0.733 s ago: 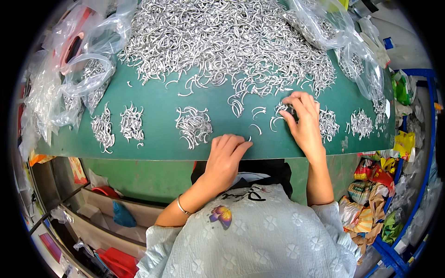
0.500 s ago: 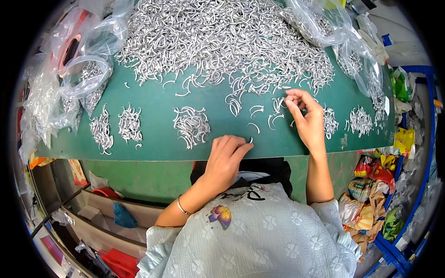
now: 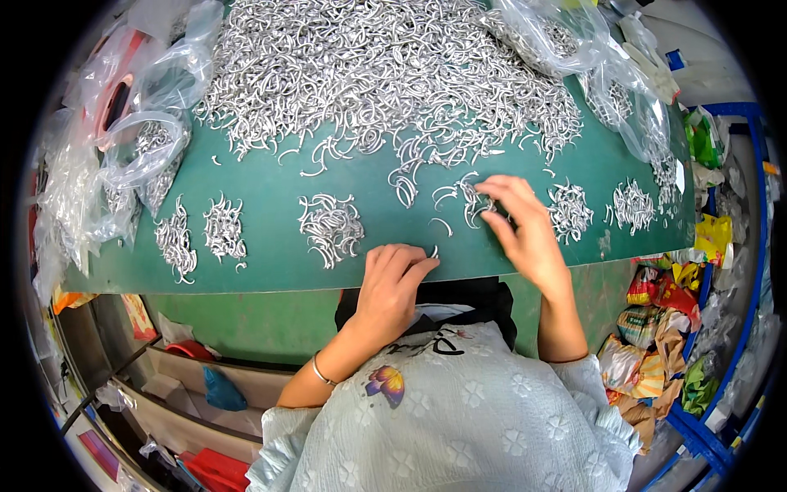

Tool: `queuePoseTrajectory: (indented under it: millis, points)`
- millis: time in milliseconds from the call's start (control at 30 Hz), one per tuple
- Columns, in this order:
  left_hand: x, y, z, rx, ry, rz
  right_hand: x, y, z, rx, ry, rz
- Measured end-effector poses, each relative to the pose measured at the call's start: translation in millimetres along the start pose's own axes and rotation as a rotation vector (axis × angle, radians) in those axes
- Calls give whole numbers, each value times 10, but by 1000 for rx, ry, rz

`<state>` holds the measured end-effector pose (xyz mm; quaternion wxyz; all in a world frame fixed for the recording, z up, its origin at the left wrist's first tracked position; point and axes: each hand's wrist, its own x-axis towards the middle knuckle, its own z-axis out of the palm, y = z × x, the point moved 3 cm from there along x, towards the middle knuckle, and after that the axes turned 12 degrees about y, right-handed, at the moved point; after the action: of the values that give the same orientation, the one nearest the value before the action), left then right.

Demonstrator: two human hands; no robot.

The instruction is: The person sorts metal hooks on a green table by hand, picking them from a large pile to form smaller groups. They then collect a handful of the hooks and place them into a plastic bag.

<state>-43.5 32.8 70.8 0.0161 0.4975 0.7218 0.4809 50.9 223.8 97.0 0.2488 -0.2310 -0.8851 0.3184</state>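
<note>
The left hand point(image 3: 393, 283) rests knuckles-up at the green worktop's point(image 3: 270, 176) near edge, its grip curled over one curved metal piece point(image 3: 434, 251). The right hand point(image 3: 525, 230) pinches pieces just below the big heap point(image 3: 385, 74). Five small sorted piles point(image 3: 330, 227) flank the hands; clear bags point(image 3: 123, 156) sit left of the heap.

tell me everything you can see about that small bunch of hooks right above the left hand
The small bunch of hooks is a loose, tangled cluster of thin curved silvery pieces, metal by the look. It lies flat on the green table, apart from the big heap behind it, with bare green all round. Similar little bunches lie to its left and far right. Nothing touches it: the left hand rests curled at the table edge just below and to its right, and the right hand works at other hooks further right.
</note>
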Motion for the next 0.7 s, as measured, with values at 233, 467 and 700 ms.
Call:
queuePoseTrajectory:
  millis: [233,467,700]
  points:
    - [2,2,9,-7,1,22,-77,161,-74,-181,65,3]
    - [-17,-12,-17,-3,10,4,-71,161,-106,-136,167,17]
    - [-18,-12,-16,1,6,1,-85,64,-8,-157,21,-23]
